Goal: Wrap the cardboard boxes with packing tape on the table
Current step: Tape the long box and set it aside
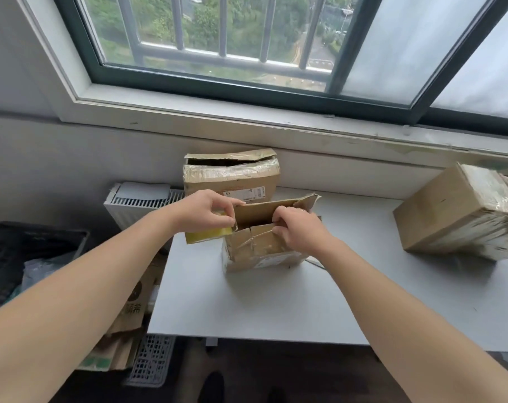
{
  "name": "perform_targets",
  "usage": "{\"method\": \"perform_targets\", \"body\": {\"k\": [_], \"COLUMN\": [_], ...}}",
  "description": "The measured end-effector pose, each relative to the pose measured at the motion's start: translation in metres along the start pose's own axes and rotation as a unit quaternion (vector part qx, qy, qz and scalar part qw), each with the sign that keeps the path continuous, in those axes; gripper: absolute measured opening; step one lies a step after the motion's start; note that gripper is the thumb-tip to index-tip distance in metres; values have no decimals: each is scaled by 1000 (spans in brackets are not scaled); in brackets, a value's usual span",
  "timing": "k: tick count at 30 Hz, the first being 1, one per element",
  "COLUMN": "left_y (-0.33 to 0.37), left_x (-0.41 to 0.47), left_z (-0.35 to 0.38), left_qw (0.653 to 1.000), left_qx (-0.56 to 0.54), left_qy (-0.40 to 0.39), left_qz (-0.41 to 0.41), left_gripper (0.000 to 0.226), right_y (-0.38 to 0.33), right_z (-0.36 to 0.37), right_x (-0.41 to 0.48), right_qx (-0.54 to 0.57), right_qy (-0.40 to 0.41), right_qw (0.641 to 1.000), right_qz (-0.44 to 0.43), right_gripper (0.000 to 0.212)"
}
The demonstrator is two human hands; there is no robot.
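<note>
A person's left hand [209, 210] curls its fingers around a yellow tape roll [207, 236] beside the raised flap of a worn cardboard box [255, 253], 1 of 3 on the table [247, 303]. The right hand [299, 232] clamps curled fingers on the inner flaps. An uneven pull could rip the torn flap further or wrinkle the tape.

Table [247, 309] holds 3 cardboard boxes: back box [231, 177], centre box [258, 251], right box [456, 210] | 1 tape roll [207, 236] | 2 hands: left hand [206, 210], right hand [300, 232]
</note>
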State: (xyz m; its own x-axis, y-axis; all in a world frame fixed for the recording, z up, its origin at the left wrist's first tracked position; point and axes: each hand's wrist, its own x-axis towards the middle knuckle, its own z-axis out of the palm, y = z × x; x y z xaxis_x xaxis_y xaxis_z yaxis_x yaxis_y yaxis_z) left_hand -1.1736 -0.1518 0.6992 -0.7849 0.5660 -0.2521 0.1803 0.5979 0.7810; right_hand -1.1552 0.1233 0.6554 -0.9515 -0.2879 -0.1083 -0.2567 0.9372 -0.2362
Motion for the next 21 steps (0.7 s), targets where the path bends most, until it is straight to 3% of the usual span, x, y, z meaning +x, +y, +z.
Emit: {"method": "perform_targets", "body": {"k": [7,11,14,16,19,21], "left_y": [-8,-5,-8,-10,-8,-3], "left_x": [-12,-11,-8,-8,-8,-9], "left_z": [-3,19,29,31,39,47], "left_qw": [998,986,971,963,956,954], "left_qx": [40,150,218,247,259,262], "left_qy": [-41,-72,-97,-109,-131,-144], "left_qz": [1,34,32,23,29,26], "left_gripper": [14,21,24,17,14,14], "right_y": [-17,-25,-25,-15,0,8], "right_z": [45,47,39,24,1,-2], "right_x": [9,12,9,0,-21,-31], "right_qx": [-15,-50,75,216,354,322], "right_qy": [109,84,34,-12,88,162], "right_qw": [989,983,984,961,900,887], "right_qz": [101,157,159,170,241,287], "right_gripper": [26,31,23,22,24,25]}}
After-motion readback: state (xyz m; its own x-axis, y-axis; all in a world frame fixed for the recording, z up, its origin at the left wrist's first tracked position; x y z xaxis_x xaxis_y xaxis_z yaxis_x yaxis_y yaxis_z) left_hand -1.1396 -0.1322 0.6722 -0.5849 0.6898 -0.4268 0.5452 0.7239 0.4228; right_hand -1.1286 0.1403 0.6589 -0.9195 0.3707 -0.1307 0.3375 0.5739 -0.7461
